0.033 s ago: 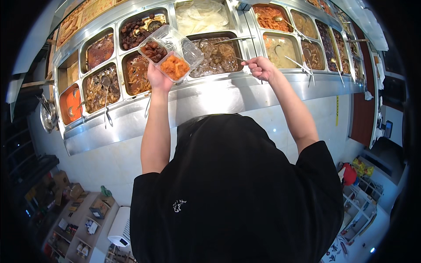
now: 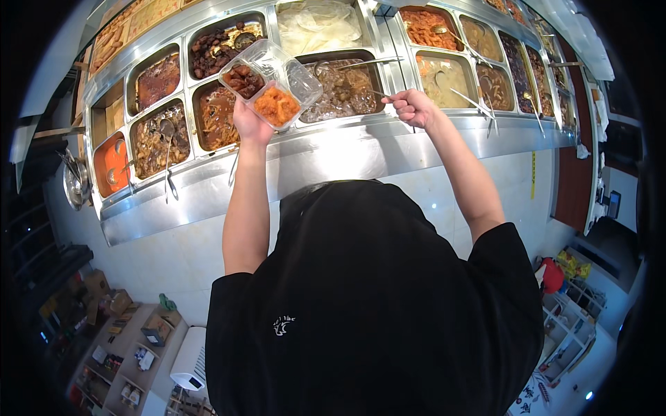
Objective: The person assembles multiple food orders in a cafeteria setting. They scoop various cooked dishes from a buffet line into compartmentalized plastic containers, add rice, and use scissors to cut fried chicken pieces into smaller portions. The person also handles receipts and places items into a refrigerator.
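My left hand (image 2: 252, 125) is closed on the near side of a clear plastic takeout container (image 2: 305, 82), held tilted over the food trays. One compartment has glossy dark red-brown pieces (image 2: 243, 82), the other a chunky orange food (image 2: 276, 105); the clear section at its far right looks bare. My right hand (image 2: 411, 109) pinches a thin metal-handled serving utensil (image 2: 377, 93). Its handle points left into a steel tray of brown, glassy-looking food (image 2: 340, 93), where its head cannot be made out. Another long metal handle (image 2: 368, 62) lies across that tray's far side.
Around them, steel trays carry pale translucent sheets (image 2: 316, 28), dark red pieces (image 2: 215, 54), brown shreds (image 2: 215, 114) and a creamy yellow dish (image 2: 444, 80). Tongs (image 2: 479, 105) overhang the counter's front edge (image 2: 347, 152). A spoon (image 2: 168, 149) stands in a tray at left.
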{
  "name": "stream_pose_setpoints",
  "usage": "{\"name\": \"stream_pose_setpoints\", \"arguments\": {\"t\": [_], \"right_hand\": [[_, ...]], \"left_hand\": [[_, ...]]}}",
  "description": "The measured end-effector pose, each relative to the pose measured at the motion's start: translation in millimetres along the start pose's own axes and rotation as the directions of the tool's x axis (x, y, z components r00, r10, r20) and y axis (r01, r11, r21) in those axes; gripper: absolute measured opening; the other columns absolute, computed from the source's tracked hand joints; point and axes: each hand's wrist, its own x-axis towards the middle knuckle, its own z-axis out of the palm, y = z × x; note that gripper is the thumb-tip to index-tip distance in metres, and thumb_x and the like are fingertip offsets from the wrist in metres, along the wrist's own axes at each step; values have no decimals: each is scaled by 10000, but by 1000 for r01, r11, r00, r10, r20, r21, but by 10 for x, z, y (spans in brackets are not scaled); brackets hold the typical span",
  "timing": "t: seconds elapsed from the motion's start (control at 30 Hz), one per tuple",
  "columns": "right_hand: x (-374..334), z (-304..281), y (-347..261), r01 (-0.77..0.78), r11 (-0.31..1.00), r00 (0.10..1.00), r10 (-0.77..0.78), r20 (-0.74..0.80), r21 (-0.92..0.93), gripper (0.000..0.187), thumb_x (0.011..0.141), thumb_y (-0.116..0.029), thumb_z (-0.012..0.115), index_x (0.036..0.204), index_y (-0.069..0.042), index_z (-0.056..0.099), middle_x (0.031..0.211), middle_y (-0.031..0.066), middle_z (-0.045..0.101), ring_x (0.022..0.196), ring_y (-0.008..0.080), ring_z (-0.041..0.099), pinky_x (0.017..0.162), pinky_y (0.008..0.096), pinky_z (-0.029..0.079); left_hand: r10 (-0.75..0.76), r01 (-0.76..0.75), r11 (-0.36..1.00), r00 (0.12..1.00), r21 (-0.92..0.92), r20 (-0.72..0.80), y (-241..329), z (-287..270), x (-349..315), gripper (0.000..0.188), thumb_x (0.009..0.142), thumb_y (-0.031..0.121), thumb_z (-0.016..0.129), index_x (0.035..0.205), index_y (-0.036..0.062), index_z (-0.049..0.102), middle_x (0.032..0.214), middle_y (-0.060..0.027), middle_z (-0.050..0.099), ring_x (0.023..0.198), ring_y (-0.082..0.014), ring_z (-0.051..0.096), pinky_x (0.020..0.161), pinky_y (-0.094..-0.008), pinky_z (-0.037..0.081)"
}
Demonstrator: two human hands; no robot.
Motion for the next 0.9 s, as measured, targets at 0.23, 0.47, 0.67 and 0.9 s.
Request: {"name": "stream_pose_setpoints", "arguments": {"t": [0.23, 0.47, 0.67, 0.9], "right_hand": [[-17, 11, -18, -26, 999, 1000, 25, 13, 45, 262, 1047, -86, 383, 1153, 83, 553, 562, -77, 300, 378, 36, 209, 316, 203, 193], [-24, 73, -14, -18, 999, 1000, 18, -15, 28, 258, 1047, -87, 384, 1157, 71, 556, 568, -80, 297, 381, 37, 210, 320, 209, 191], [-351, 312, 60, 213, 955, 975, -222, -21, -206, 211, 1030, -101, 432, 1125, 21, 576, 576, -83, 324, 398, 41, 202, 344, 221, 171], [-894, 1034, 359, 510, 780, 848, -527, 60, -363, 259, 1031, -165, 503, 1206, -14, 620, 594, -78, 398, 417, 30, 232, 371, 210, 192]], "left_hand": [[0, 1, 1000, 999, 8, -40, -28, 46, 14, 546, 1070, 392, 243, 1363, 16, 507, 1288, -217, 635, 1216, -361, 595, 1079, -494, 456], [-16, 16, 1000, 999, -9, -31, -52, 65, 55, 545, 1066, 395, 242, 1378, 26, 494, 1295, -220, 631, 1221, -358, 593, 1075, -496, 461], [-31, 29, 998, 999, -49, -31, -168, 71, 205, 547, 1061, 400, 263, 1357, 14, 512, 1310, -233, 617, 1224, -377, 582, 1094, -514, 438], [38, -48, 995, 993, -92, -109, -359, 347, 451, 571, 1051, 406, 250, 1371, 3, 497, 1305, -236, 616, 1233, -378, 579, 1098, -515, 435]]}}
